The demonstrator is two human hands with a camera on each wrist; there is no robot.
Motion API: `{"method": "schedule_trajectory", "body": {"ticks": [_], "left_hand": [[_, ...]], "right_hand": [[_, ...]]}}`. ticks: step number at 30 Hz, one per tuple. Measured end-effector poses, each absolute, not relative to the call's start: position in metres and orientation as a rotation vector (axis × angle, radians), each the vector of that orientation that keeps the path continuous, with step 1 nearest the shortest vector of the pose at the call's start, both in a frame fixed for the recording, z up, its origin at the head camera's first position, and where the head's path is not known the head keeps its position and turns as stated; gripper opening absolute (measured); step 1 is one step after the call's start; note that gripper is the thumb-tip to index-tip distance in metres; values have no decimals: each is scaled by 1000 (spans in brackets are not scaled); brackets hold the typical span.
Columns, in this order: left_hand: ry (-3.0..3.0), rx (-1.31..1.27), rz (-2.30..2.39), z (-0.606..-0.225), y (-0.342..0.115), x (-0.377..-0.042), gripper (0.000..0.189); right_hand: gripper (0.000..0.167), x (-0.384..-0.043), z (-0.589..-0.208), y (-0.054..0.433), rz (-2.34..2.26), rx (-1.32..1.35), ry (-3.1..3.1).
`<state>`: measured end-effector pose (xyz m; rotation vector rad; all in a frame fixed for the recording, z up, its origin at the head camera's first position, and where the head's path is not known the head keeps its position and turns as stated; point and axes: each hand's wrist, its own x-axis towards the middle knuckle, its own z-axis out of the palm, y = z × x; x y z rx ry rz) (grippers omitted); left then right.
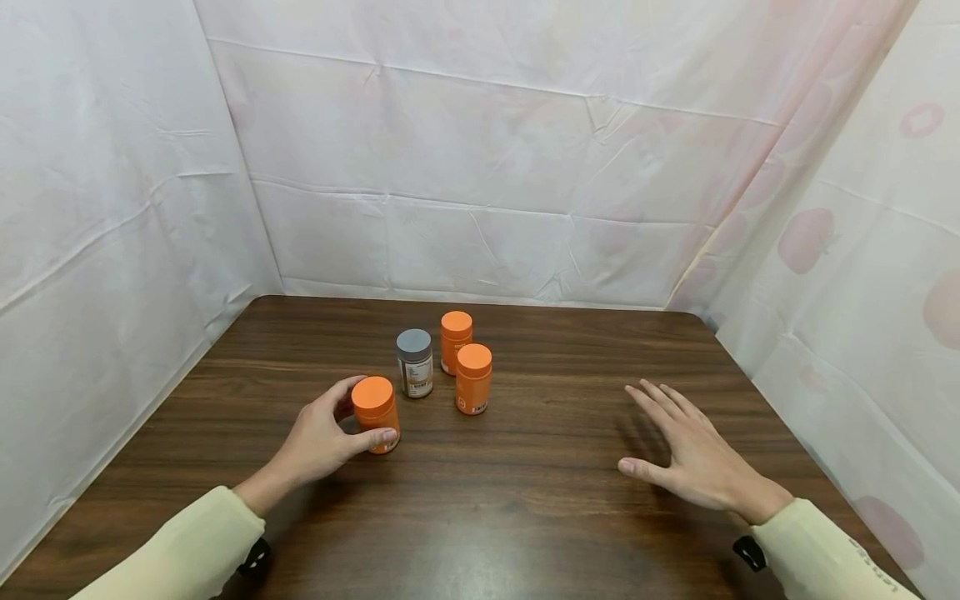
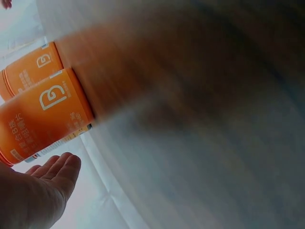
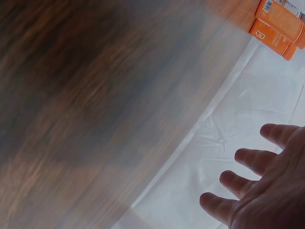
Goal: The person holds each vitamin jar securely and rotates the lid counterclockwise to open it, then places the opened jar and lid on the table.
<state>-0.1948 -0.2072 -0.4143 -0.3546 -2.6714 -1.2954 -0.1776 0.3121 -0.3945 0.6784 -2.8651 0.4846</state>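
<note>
In the head view an orange bottle with an orange lid [image 1: 373, 397] stands at the left, with my left hand [image 1: 322, 429] around its near and left sides. The thumb overlaps its lower front and the index finger lies behind the lid. In the left wrist view the fingers [image 2: 57, 171] are nearly straight beside the bottle [image 2: 47, 114], with a gap showing between them; the thumb is hidden there. My right hand [image 1: 693, 454] hovers over the right of the table, fingers spread and holding nothing; the right wrist view shows its straight fingers [image 3: 255, 160].
Behind the left hand's bottle stand a grey-lidded bottle [image 1: 416, 363] with a white label and two more orange bottles, one nearer [image 1: 474, 383] and one farther [image 1: 456, 333]. The dark wooden table [image 1: 562, 475] is enclosed by pale sheets [image 1: 480, 150] at the back and sides.
</note>
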Motion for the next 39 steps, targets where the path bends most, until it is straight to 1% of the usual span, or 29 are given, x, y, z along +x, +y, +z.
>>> {"method": "schedule_trajectory", "body": {"ticks": [16,30,39], "left_hand": [[-2667,-332,-1345,-414,-202,-197,86],[-2686,-335,-1334,-414,-201,-197,65],[-2689,-329,-1373,-414,-200,-198,63]], "right_hand": [[98,-176,-397,308,463,718,-2843],[98,-174,-397,302,474,736,-2831],[98,-173,-398,301,487,747,-2831]]}}
